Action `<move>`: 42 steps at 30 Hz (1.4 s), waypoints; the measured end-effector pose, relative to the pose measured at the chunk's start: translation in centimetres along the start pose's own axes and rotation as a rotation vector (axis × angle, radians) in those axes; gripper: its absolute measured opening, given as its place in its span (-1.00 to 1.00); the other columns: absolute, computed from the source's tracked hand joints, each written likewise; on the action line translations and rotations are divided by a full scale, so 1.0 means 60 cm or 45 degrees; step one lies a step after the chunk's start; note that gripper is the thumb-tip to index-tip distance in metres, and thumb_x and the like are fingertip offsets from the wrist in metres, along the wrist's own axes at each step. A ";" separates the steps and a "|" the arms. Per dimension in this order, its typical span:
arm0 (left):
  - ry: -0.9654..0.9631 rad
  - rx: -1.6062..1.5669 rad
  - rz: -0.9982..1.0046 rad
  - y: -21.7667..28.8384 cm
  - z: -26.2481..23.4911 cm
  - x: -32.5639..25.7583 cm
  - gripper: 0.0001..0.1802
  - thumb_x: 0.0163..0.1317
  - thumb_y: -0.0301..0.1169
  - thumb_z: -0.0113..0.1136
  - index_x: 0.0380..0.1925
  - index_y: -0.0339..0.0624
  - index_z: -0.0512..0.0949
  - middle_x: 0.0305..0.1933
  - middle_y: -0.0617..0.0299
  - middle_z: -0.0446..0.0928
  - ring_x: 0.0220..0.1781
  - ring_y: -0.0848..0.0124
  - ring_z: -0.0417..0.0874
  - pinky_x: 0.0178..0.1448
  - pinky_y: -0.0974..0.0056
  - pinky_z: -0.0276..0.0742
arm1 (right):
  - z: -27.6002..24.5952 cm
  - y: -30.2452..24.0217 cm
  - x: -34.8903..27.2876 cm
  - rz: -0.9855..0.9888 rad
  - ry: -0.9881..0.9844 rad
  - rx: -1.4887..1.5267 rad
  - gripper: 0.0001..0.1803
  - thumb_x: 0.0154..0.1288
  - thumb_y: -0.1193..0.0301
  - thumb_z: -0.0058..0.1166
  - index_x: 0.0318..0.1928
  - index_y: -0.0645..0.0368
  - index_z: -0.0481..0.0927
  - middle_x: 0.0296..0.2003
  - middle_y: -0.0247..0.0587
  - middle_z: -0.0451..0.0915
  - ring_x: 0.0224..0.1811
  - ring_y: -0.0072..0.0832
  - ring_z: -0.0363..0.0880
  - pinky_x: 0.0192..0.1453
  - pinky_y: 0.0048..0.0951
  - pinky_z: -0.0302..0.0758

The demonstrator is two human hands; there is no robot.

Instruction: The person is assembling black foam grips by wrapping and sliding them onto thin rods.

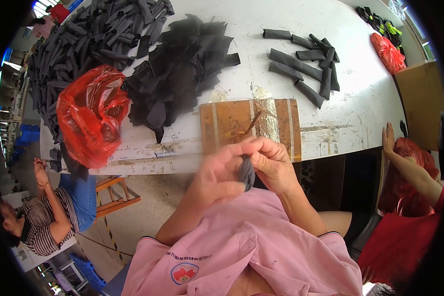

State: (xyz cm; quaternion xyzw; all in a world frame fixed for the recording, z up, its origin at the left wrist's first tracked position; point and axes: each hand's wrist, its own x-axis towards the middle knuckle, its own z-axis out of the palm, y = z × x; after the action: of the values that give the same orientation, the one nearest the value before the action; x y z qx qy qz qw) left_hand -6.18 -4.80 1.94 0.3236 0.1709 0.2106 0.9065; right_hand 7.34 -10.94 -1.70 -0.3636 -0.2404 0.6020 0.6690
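My left hand and right hand pinch closed on one dark piece. The right-side tubes look done; the flat heap seems left.

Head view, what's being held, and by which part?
A dark grey, bunched fabric piece: right hand at its upper end, left hand with thumb near its lower end.

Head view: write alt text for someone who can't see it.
A person's left grip and right grip hold a small dark fabric piece before a pink shirt. Ahead, a white table bears a brown board, dark fabric tubes at right, and fabric piles and a red plastic bag at left.
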 end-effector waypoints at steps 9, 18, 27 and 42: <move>0.507 0.460 0.628 -0.013 0.048 0.032 -0.85 0.06 -0.64 0.05 -0.32 -0.34 0.43 -0.37 0.16 0.48 -0.56 0.61 0.42 -0.50 0.56 0.36 | 0.040 -0.090 0.013 -0.705 0.132 -1.257 -0.91 0.03 0.59 0.08 -0.48 0.23 0.42 -0.44 -0.24 0.45 -0.52 -0.56 0.40 -0.49 -0.59 0.37; -0.421 -0.905 0.052 0.072 0.044 0.076 -0.77 0.18 -0.56 -0.16 -0.14 -0.38 0.29 -0.29 -0.03 0.49 -0.87 0.68 0.20 -0.76 0.52 0.09 | 0.064 -0.171 0.051 -0.052 0.017 -0.597 -0.75 0.22 0.34 -0.04 -0.51 0.25 0.42 -0.68 -0.47 0.29 -0.62 -0.73 0.18 -0.58 -0.69 0.15; 0.090 -1.177 -0.088 0.018 -0.049 0.124 -0.77 0.18 -0.58 -0.21 -0.15 -0.43 0.29 -0.27 0.03 0.47 -0.74 0.59 0.24 -0.74 0.56 0.10 | -0.009 -0.094 0.094 0.231 0.111 -0.440 -0.74 0.21 0.31 -0.03 -0.54 0.20 0.42 -0.68 -0.45 0.27 -0.64 -0.71 0.16 -0.59 -0.68 0.14; 0.274 0.185 0.566 0.004 0.027 0.090 -0.63 0.13 -0.60 -0.02 -0.05 -0.33 0.20 -0.41 0.11 0.47 -0.76 0.67 0.24 -0.69 0.56 0.18 | -0.017 -0.103 0.103 0.154 -0.083 -0.412 -0.77 0.18 0.31 0.01 -0.49 0.21 0.47 -0.65 -0.45 0.36 -0.63 -0.71 0.24 -0.56 -0.70 0.22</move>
State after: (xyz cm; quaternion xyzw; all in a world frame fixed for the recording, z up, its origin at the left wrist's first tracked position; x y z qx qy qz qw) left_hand -0.91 -2.82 2.33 0.3934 0.2058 0.4248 0.7889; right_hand 13.01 -5.18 1.74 -0.4604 -0.3336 0.6060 0.5563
